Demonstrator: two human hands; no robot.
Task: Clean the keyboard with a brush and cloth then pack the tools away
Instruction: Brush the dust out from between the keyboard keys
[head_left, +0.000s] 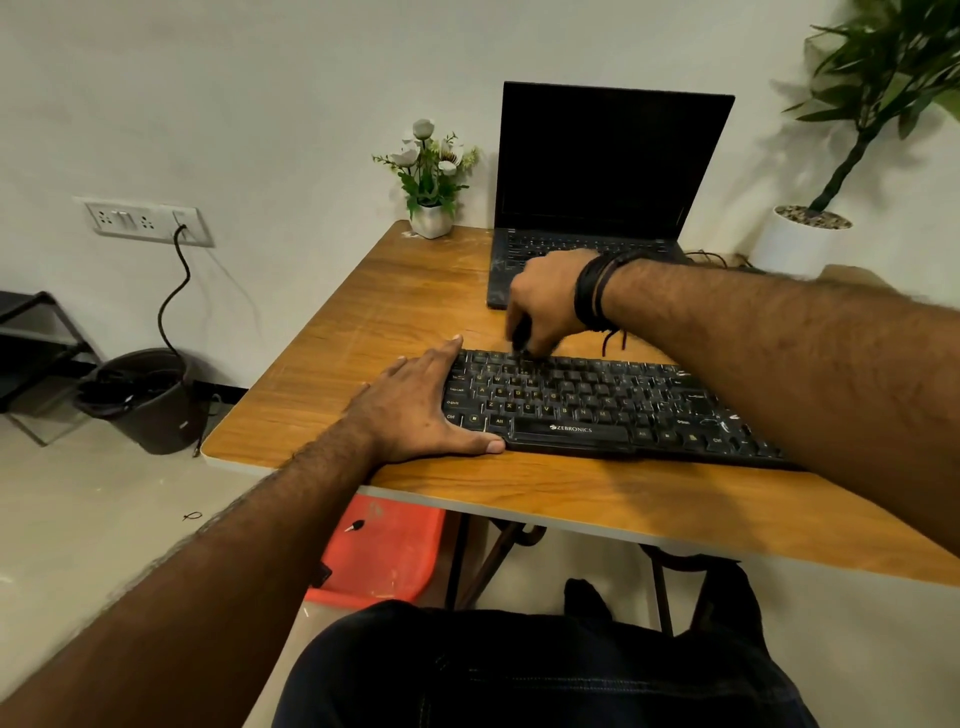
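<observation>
At the bottom of the frame we see only our dark trousers (545, 670), with a red stool (387, 551) under the wooden table (363, 322) at lower centre. Just above, in the middle of the frame, the black keyboard (597, 405) lies flat on the table, running from centre to right.

We judge the task to be in its brushing stage. The cloth is nowhere we can see, nor any case for the tools, so wiping and packing away are left to do. How much of the keyboard is already brushed we cannot tell.

Our left hand (421, 410) lies left of centre, fingers straight and spread, palm down on the table with the thumb stretched along the keyboard's near edge and the fingertips at its left end; it grips nothing and seems to steady the board. The forearm comes in from the lower left corner.

Further up, our right hand (545, 306) hangs over the keyboard's far row, wrist bent down, fingers curled round a dark brush (521, 340) whose tip meets the top keys. The hand is blurred, so the grip is unclear in detail. Black bands (597, 291) circle the wrist.

Beyond stand an open laptop (608, 166), a small flower pot (431, 218) and, upper right, a tall plant (883, 78).
</observation>
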